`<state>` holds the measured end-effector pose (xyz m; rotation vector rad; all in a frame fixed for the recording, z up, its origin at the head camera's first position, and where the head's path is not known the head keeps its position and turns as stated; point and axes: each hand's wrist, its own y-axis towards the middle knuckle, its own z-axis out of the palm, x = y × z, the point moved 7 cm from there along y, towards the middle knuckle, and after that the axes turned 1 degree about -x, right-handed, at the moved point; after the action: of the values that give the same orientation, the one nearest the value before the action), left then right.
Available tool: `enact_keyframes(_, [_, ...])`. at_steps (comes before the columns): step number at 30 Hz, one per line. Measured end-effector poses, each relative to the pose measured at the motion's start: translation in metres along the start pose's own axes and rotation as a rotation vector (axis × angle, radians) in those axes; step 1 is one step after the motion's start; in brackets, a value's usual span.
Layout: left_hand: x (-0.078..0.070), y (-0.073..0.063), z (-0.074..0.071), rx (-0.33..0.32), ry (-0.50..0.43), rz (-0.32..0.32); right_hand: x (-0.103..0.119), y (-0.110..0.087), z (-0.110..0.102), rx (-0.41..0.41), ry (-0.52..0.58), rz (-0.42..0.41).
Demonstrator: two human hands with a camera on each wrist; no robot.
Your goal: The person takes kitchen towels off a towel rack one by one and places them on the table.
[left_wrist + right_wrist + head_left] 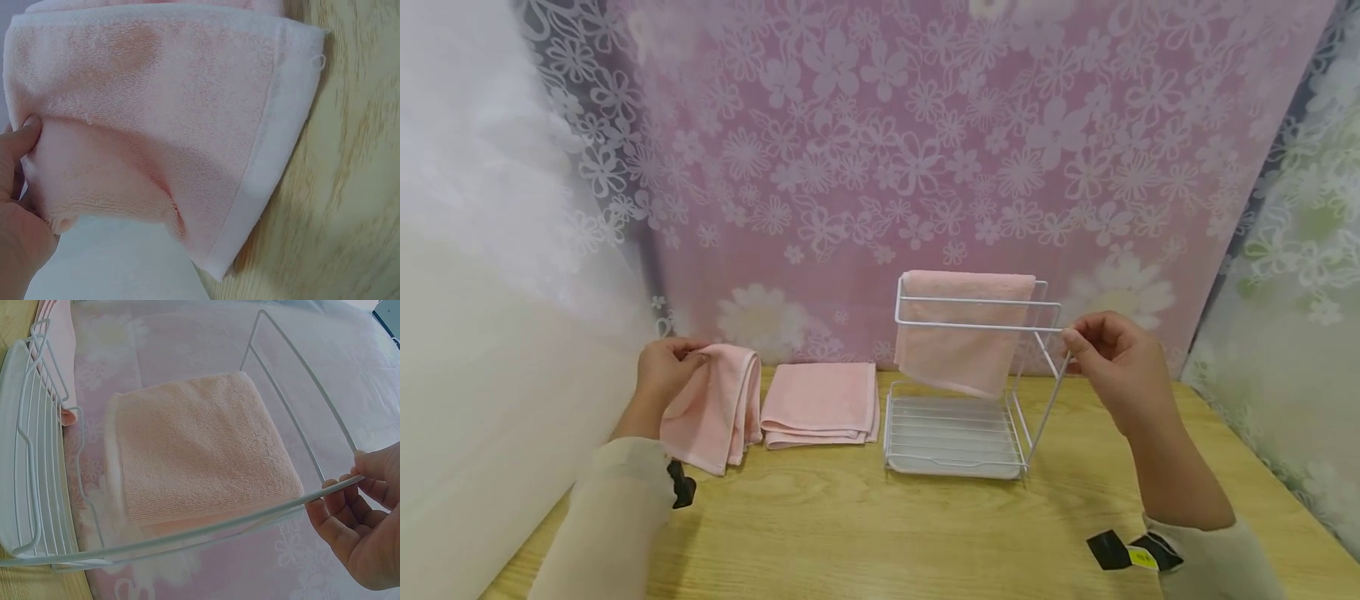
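Observation:
On the left my left hand (666,367) pinches the upper edge of a pink towel (718,417), which hangs folded with its lower edge at the table. In the left wrist view the thumb of the left hand (22,187) presses into the towel's (169,94) plush side. My right hand (1116,362) grips the upper right corner of a white wire rack (977,325). Thumb and fingers of the right hand (359,519) close round the bar in the right wrist view. Over the rack's back rail hangs another pink towel (962,358).
A folded pink towel (820,400) lies on the wooden table (820,525) between the left hand's towel and the rack. At the rack's base sits a white tray (955,467) under wire bars. Flowered curtains (850,167) close in the back and sides.

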<state>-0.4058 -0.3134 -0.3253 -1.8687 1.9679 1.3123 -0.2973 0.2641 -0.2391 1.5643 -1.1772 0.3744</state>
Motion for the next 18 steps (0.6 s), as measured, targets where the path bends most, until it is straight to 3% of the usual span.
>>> enact_keyframes(8, [0.007, 0.004, 0.007, -0.090, -0.055, -0.032, 0.003, -0.001, -0.001, -0.001, -0.026, -0.010])
enact_keyframes(18, [0.015, 0.003, 0.017, -0.105, -0.038, -0.033, 0.002, 0.000, 0.000, 0.000, -0.009, -0.030])
